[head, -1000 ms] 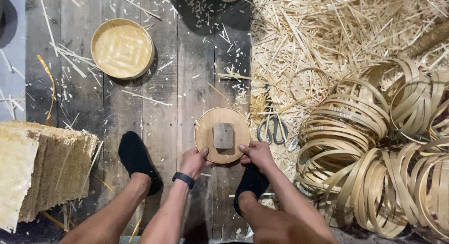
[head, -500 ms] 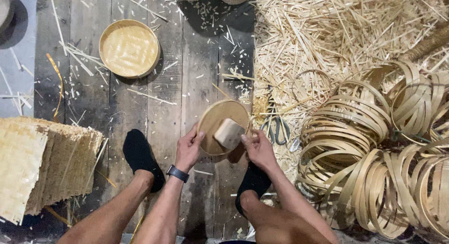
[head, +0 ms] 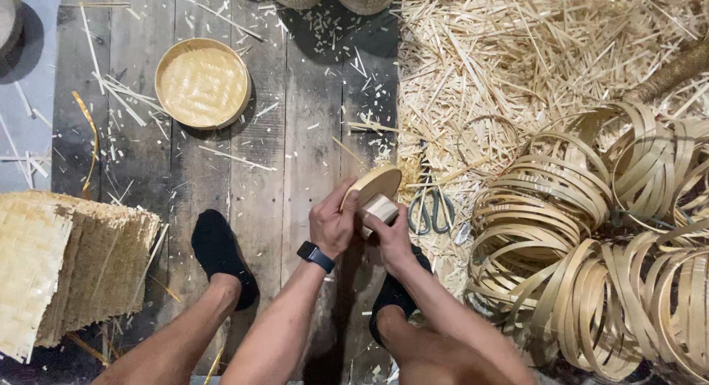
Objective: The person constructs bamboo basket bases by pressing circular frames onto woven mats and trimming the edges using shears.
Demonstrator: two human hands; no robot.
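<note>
I hold a round wooden disc (head: 378, 181) tilted up on its edge, with a pale wooden block (head: 379, 207) fixed to its face. My left hand (head: 332, 222), a dark watch on its wrist, grips the disc's left rim. My right hand (head: 389, 236) clasps the block from below. Both hands hover above the dark plank floor (head: 295, 156), between my two feet in black socks.
A round woven bamboo tray (head: 202, 82) lies at the upper left. Scissors (head: 430, 211) lie just right of my hands. Coiled bamboo hoops (head: 591, 230) pile up at the right, loose strips (head: 517, 53) behind them. Stacked woven mats (head: 66, 267) sit at the left.
The disc lay flat on the floor a second ago. Both hands have lifted it and turned it up onto its edge, block side toward me.
</note>
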